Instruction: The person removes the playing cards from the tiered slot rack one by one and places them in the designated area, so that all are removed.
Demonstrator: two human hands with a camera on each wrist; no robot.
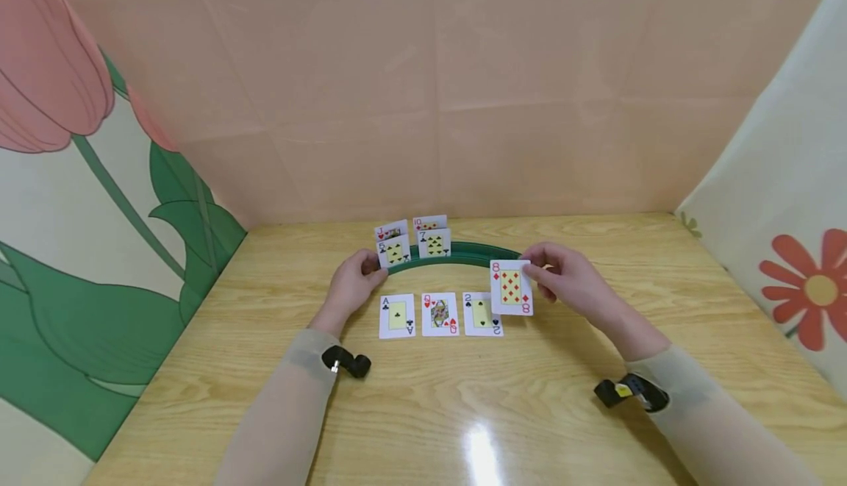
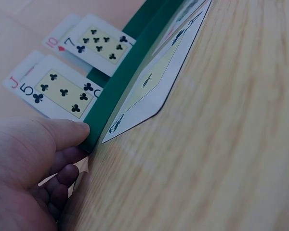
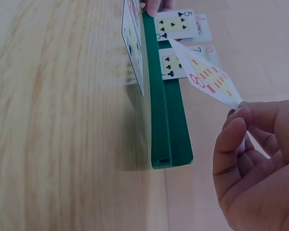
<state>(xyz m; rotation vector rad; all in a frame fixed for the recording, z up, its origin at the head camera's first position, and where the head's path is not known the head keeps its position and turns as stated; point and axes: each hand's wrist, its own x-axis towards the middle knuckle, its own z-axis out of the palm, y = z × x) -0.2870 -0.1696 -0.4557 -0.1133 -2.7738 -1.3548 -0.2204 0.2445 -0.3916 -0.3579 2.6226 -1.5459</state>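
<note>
A curved green card holder [image 1: 471,252] stands on the table. The five of clubs [image 1: 395,251] and seven of clubs [image 1: 434,243] stand upright in it, before a red jack [image 1: 390,229] and a red ten [image 1: 430,222]. My left hand [image 1: 351,285] grips the holder's left end, with the thumb [image 2: 70,133] on its front. My right hand [image 1: 570,280] pinches the eight of diamonds [image 1: 511,289] by its upper right corner, above the table near the holder's right end. The held card partly covers a black two [image 1: 478,315] in the head view.
In front of the holder, the ace of clubs [image 1: 397,317], queen of hearts [image 1: 440,315] and the black two lie face up in a row. A pink cloth [image 1: 463,104] hangs behind the wooden table [image 1: 410,412], with flowered cloths at both sides.
</note>
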